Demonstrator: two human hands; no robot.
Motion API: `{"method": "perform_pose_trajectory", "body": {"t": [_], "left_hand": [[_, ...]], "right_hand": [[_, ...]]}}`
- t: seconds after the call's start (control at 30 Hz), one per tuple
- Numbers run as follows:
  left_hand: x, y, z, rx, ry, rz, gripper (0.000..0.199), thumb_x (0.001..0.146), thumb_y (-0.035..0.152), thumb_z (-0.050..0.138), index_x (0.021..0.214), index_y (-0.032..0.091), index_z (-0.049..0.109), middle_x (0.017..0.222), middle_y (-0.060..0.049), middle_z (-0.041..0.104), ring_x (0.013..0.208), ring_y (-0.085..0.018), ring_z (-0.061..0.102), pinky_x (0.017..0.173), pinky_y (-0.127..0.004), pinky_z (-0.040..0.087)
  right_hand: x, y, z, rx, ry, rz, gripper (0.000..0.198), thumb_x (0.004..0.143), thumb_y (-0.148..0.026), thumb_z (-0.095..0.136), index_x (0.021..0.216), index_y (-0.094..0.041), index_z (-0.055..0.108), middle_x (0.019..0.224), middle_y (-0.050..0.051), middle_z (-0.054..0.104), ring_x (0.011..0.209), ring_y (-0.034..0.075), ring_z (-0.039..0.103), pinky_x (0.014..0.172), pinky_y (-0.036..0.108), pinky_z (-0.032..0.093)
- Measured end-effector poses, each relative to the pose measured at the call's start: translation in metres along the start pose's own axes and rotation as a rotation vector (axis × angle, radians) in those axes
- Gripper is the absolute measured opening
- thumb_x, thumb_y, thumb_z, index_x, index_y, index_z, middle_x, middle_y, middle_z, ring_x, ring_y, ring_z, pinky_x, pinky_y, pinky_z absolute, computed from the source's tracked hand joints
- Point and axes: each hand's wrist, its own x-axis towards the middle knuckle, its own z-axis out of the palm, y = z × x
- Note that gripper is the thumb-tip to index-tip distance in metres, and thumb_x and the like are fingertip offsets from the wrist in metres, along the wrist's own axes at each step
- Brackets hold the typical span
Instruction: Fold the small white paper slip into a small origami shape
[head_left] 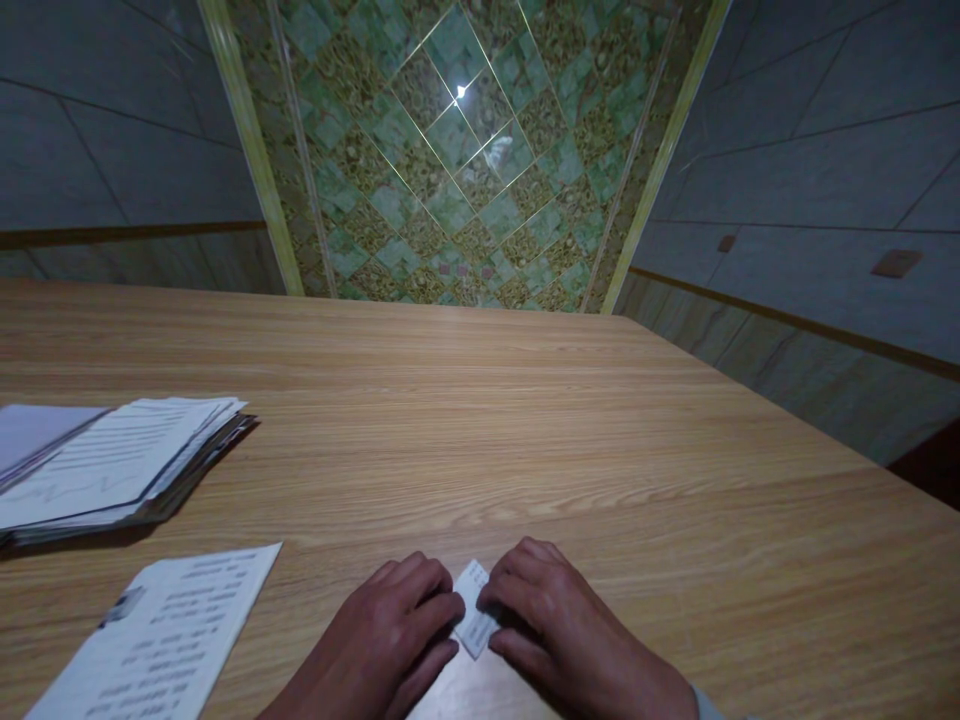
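A small folded piece of printed paper [474, 622] lies on the wooden table near its front edge, one corner pointing away from me. My left hand [397, 625] has its curled fingers against the paper's left side. From the other side my right hand [547, 620] grips it, with the forefinger on top and the thumb at the lower right edge. Both hands are closed around the paper, and its sides are partly hidden under the fingers.
A printed sheet [172, 630] lies to the left of my hands. Behind it is a stack of papers [127, 455] at the table's left. The wooden table [480, 420] reaches back to a green patterned tile wall [465, 180]. Grey walls [810, 150] flank it.
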Motion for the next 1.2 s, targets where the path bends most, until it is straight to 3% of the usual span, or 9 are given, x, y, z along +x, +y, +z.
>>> {"method": "perform_pose_trajectory", "body": {"t": [0.27, 0.4, 0.67, 0.83, 1.0, 1.2], "left_hand": [[0.005, -0.015, 0.014, 0.137, 0.096, 0.043, 0.015, 0.092, 0.010, 0.068, 0.094, 0.024, 0.067, 0.090, -0.001, 0.069, 0.079, -0.023, 0.063, 0.068, -0.032, 0.048], [0.007, -0.014, 0.014, 0.131, 0.114, 0.036, 0.015, 0.097, 0.010, 0.061, 0.090, 0.023, 0.066, 0.086, -0.001, 0.068, 0.077, -0.022, 0.063, 0.067, -0.031, 0.048], [0.012, -0.010, 0.013, 0.112, 0.130, -0.006, 0.016, 0.100, 0.015, 0.056, 0.088, 0.021, 0.066, 0.086, -0.004, 0.068, 0.078, -0.024, 0.064, 0.070, -0.034, 0.050], [0.010, -0.007, 0.009, 0.099, 0.132, -0.025, 0.016, 0.100, 0.015, 0.053, 0.091, 0.021, 0.065, 0.088, -0.004, 0.068, 0.080, -0.024, 0.062, 0.072, -0.036, 0.049], [0.009, -0.008, 0.007, 0.043, 0.109, -0.094, 0.002, 0.096, 0.023, 0.066, 0.094, 0.024, 0.067, 0.095, -0.003, 0.067, 0.086, -0.025, 0.061, 0.076, -0.036, 0.045], [0.012, -0.010, 0.009, 0.020, 0.125, -0.140, 0.006, 0.095, 0.020, 0.067, 0.091, 0.025, 0.068, 0.091, 0.000, 0.067, 0.086, -0.023, 0.061, 0.076, -0.035, 0.044]], "right_hand": [[0.002, 0.012, 0.010, -0.021, 0.033, -0.061, 0.002, 0.096, -0.022, 0.071, 0.095, -0.024, 0.072, 0.097, 0.001, 0.070, 0.094, 0.019, 0.060, 0.085, 0.030, 0.045], [0.005, 0.010, 0.008, 0.008, 0.044, -0.082, 0.013, 0.101, -0.019, 0.064, 0.091, -0.022, 0.071, 0.090, 0.001, 0.071, 0.085, 0.018, 0.061, 0.081, 0.030, 0.045], [0.003, 0.007, 0.007, -0.010, 0.051, -0.023, 0.015, 0.089, -0.008, 0.072, 0.094, -0.021, 0.067, 0.097, 0.002, 0.067, 0.094, 0.020, 0.057, 0.085, 0.032, 0.045], [0.005, 0.007, 0.012, -0.008, 0.100, 0.053, 0.014, 0.093, -0.009, 0.070, 0.085, -0.019, 0.064, 0.090, 0.001, 0.064, 0.091, 0.019, 0.057, 0.090, 0.033, 0.045], [0.007, 0.008, 0.018, -0.030, 0.121, 0.076, 0.012, 0.096, -0.009, 0.065, 0.090, -0.020, 0.063, 0.094, 0.002, 0.063, 0.094, 0.021, 0.056, 0.094, 0.038, 0.043], [0.007, 0.009, 0.021, -0.090, 0.145, 0.107, 0.010, 0.094, -0.011, 0.068, 0.090, -0.019, 0.063, 0.096, 0.003, 0.062, 0.096, 0.022, 0.055, 0.094, 0.040, 0.042]]}}
